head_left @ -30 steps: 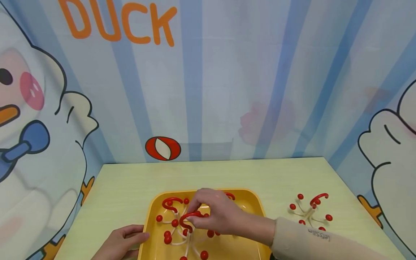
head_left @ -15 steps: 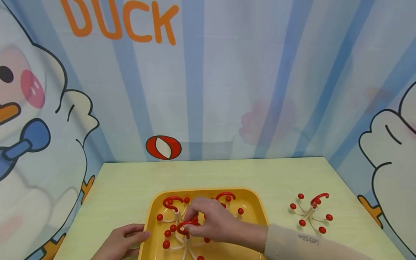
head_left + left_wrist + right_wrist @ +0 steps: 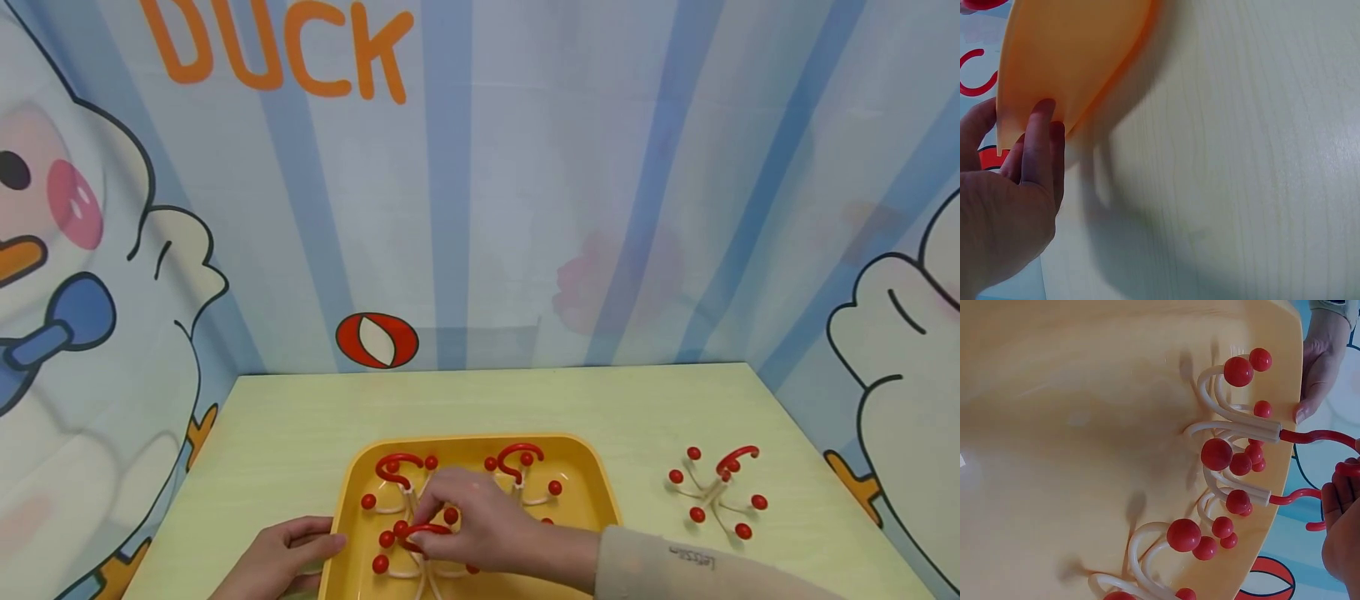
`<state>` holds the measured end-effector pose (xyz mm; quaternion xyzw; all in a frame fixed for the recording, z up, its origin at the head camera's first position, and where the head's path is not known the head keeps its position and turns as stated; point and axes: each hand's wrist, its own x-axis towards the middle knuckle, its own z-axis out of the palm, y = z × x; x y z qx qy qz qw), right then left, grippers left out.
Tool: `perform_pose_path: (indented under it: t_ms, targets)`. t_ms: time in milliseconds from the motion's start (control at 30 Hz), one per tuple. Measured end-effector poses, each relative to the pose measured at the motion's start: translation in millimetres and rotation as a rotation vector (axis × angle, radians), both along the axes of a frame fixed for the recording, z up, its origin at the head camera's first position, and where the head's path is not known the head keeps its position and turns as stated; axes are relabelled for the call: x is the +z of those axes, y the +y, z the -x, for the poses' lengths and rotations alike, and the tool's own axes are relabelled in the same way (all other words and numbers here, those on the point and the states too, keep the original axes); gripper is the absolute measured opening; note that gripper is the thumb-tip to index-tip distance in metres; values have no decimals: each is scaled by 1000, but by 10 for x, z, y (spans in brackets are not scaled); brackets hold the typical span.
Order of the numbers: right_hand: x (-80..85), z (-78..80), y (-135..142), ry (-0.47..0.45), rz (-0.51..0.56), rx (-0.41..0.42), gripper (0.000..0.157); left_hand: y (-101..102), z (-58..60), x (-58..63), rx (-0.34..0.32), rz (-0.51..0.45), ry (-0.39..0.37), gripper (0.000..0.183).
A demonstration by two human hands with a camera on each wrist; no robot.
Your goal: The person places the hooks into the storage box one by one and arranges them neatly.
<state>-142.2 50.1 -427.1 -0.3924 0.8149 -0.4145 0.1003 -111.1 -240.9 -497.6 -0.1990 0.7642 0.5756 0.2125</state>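
My right hand [image 3: 487,521] pinches the red hooked handle [image 3: 426,529] of a claw massager, which stands upright at the left of the yellow tray [image 3: 609,500]. Cream prongs [image 3: 1235,425] tipped with red balls spread below that handle, close over the tray's floor. Behind it, another such massager [image 3: 399,460] stands in the back left corner, and a third [image 3: 528,450] at the back right, partly behind the right hand. My left hand [image 3: 288,554] holds the tray's left wall; in the left wrist view its fingers [image 3: 1040,144] lie along the tray's outer side.
One more claw massager [image 3: 716,496] stands on the pale wooden table [image 3: 660,400] right of the tray. A striped blue curtain [image 3: 495,208] with cartoon ducks hangs behind the table's far edge.
My right hand has moved left and down with the massager, lowering it beside the back left one. The back right massager has come into view. The left hand stays at the tray wall.
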Motion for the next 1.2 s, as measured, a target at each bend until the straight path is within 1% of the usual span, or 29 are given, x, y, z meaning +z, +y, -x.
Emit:
perform_pose_path:
  t_ms: [133,300,500,767,933,1067,1200]
  targets:
    - [2,-9,-2,-20,-1,16,8,3,0,3,-5,3,0,73]
    - [13,-16,14,-18,-22,40,8,8,-3,6,-6,5,-1,72]
    - [-4,-21,18,25,-21,75,8,10,-4,10,-9,8,1,72]
    - [3,-32,27,69,-41,95,15,9,-3,17,-4,9,2,72]
    - [43,-42,62,91,-36,102,18,5,-5,12,-4,12,-3,71]
    - [100,-53,123,90,-20,100,17,12,-4,14,0,6,-9,71]
    - [158,-45,213,101,-2,70,18,18,-3,15,1,-2,-13,70]
